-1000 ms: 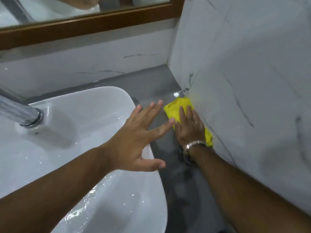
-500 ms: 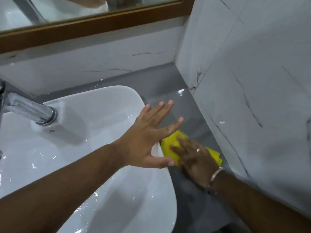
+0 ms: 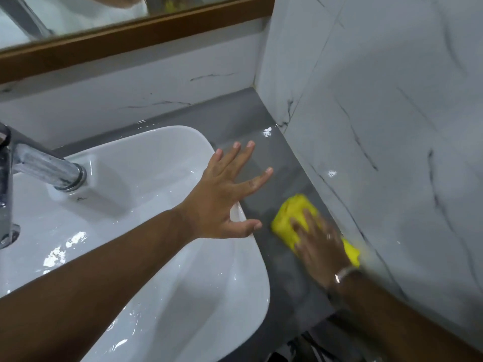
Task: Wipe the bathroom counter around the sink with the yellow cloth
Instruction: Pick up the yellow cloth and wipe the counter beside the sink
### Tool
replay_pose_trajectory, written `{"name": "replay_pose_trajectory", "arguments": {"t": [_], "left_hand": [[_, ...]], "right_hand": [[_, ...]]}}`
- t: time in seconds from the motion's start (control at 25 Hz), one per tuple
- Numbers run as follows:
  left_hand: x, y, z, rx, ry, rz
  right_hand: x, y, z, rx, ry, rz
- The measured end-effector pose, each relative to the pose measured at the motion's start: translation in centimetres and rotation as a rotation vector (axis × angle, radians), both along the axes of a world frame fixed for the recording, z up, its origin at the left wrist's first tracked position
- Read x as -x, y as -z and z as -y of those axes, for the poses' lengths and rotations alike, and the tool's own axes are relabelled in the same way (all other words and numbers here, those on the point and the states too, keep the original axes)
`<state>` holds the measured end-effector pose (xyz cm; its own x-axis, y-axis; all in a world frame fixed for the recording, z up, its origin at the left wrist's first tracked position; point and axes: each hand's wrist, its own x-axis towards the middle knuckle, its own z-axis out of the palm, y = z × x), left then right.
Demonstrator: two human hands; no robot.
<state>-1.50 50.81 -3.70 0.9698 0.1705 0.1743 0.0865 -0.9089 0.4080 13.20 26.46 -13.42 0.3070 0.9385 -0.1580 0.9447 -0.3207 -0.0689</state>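
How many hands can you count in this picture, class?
2. The left hand spreads open above the white basin; the right hand presses the yellow cloth on the grey counter by the wall. None seems hidden.

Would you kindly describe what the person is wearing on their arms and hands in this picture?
Both forearms are bare, with no sleeves in view, and there are no gloves. The left hand shows no ring, watch or band. The right hand has a silvery metal bangle at the wrist and a small pale ring on one of its fingers. Blur hides finer detail.

Yellow cloth (image 3: 288, 218) farther from corner (image 3: 257, 100)
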Motion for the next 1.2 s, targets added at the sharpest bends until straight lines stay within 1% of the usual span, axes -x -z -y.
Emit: {"name": "replay_pose_trajectory", "arguments": {"t": [0.04, 0.08, 0.12, 0.2, 0.24, 0.28, 0.32, 0.36, 0.4, 0.44, 0.52, 0.56, 0.6, 0.64, 0.68, 0.72, 0.76, 0.8, 0.84, 0.88, 0.96, 1.0, 1.04, 1.08, 1.16, 1.2], "left_hand": [[0.0, 0.0, 0.0, -0.002, 0.003, 0.003], [0.1, 0.1, 0.0, 0.003, 0.006, 0.006], [0.1, 0.2, -0.1, 0.011, 0.004, 0.007], [0.1, 0.0, -0.1, 0.018, 0.006, -0.011], [0.1, -0.1, -0.1, 0.015, 0.007, -0.020], [0.2, -0.3, -0.1, 0.006, 0.011, -0.030], [0.2, -0.4, -0.1, -0.010, 0.016, -0.038], [0.3, -0.4, -0.2, -0.024, 0.019, -0.045], [0.3, -0.5, -0.1, -0.036, 0.021, -0.056], [0.3, -0.7, -0.1, -0.044, 0.024, -0.071], [0.2, -0.8, -0.1, -0.071, 0.018, -0.099], [0.2, -0.8, 0.0, -0.100, 0.011, -0.107], [0.2, -0.9, 0.1, -0.124, 0.007, -0.119], [0.1, -1.1, 0.2, -0.142, 0.004, -0.140], [0.1, -1.4, 0.3, -0.158, 0.000, -0.163], [0.1, -1.6, 0.4, -0.173, 0.000, -0.180], [0.1, -1.8, 0.3, -0.181, 0.004, -0.193], [0.1, -2.0, 0.3, -0.185, 0.006, -0.207], [0.1, -2.1, 0.4, -0.191, 0.006, -0.228], [0.1, -2.2, 0.5, -0.210, 0.000, -0.258], [0.1, -2.7, 0.9, -0.289, -0.036, -0.312], [0.2, -3.0, 1.2, -0.332, -0.055, -0.319], [0.6, -3.4, 1.7, -0.362, -0.057, -0.312], [1.2, -3.7, 2.5, -0.380, -0.033, -0.300], [2.7, -3.5, 4.8, -0.392, 0.077, -0.270], [3.3, -3.3, 5.8, -0.381, 0.129, -0.263]], "right_hand": [[-1.1, -0.3, -2.2, -0.027, 0.149, 0.030], [-1.1, -1.1, -5.3, -0.062, 0.327, -0.019], [0.1, -1.2, -6.9, -0.066, 0.358, -0.052], [6.5, -0.9, -4.4, -0.159, 0.218, -0.030], [10.1, -0.6, -0.7, -0.211, 0.122, -0.050], [11.5, -0.7, 2.9, -0.199, 0.036, -0.051], [10.6, -0.7, 5.6, -0.177, -0.027, -0.075], [8.9, -0.1, 7.2, -0.130, -0.052, 0.001], [6.6, 0.3, 7.3, -0.100, -0.007, 0.066], [4.3, 0.6, 6.1, -0.072, 0.110, 0.062], [1.1, -0.2, 1.1, -0.039, 0.458, 0.025], [1.3, -0.4, -0.9, -0.057, 0.501, -0.005], [3.0, 0.4, -1.8, -0.101, 0.458, 0.017], [5.4, 0.4, -1.4, -0.101, 0.326, 0.022], [7.9, 0.9, 0.4, -0.109, 0.158, -0.001], [9.8, 0.3, 3.1, -0.111, 0.045, -0.047], [9.8, -0.2, 5.5, -0.104, -0.016, -0.087], [8.6, -0.2, 7.1, -0.119, -0.039, -0.079], [6.9, 0.4, 7.4, -0.120, -0.011, -0.016], [5.1, -0.1, 6.6, -0.088, 0.099, -0.004], [2.4, -0.4, 2.9, -0.061, 0.394, -0.039], [2.8, -0.5, 1.2, -0.083, 0.430, -0.052], [4.2, -0.2, 0.5, -0.118, 0.380, -0.036], [6.3, -0.1, 0.9, -0.125, 0.262, -0.031], [9.3, 0.4, 5.0, -0.122, -0.002, -0.061], [8.9, 0.0, 6.9, -0.113, -0.064, -0.093]]}}
